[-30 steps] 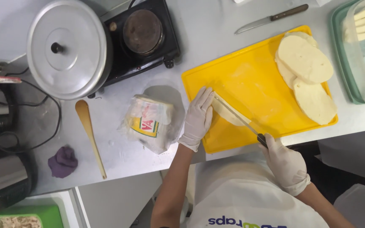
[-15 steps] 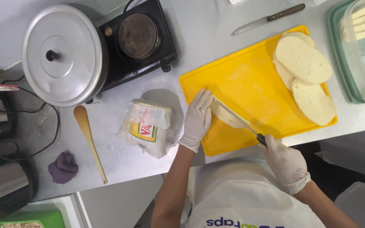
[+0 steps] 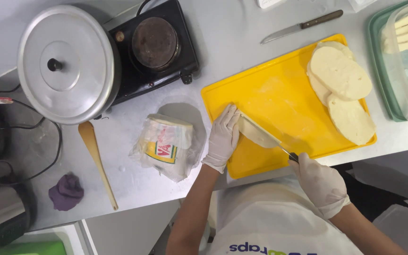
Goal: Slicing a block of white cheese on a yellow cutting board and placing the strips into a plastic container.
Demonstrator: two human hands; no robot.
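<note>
My left hand (image 3: 223, 138), in a white glove, rests flat at the near left corner of the yellow cutting board (image 3: 279, 99), touching the blade of a knife (image 3: 259, 133). My right hand (image 3: 321, 183), also gloved, grips that knife's dark handle just off the board's near edge. The blade lies low over the board and looks coated with pale dough. Three flat oval dough pieces (image 3: 341, 75) lie stacked at the board's far right corner.
A second knife (image 3: 301, 26) lies beyond the board. A bag of flour (image 3: 164, 146) sits left of the board, beside a wooden spoon (image 3: 97, 160) and purple cloth (image 3: 66, 191). A lidded pot (image 3: 64, 61) and hotplate (image 3: 156, 45) stand far left. Green tray (image 3: 393, 75) at right.
Both hands and the knife stay in nearly the same place on the board. The view has shifted slightly; the pot and hotplate sit a little nearer the frame's top left.
</note>
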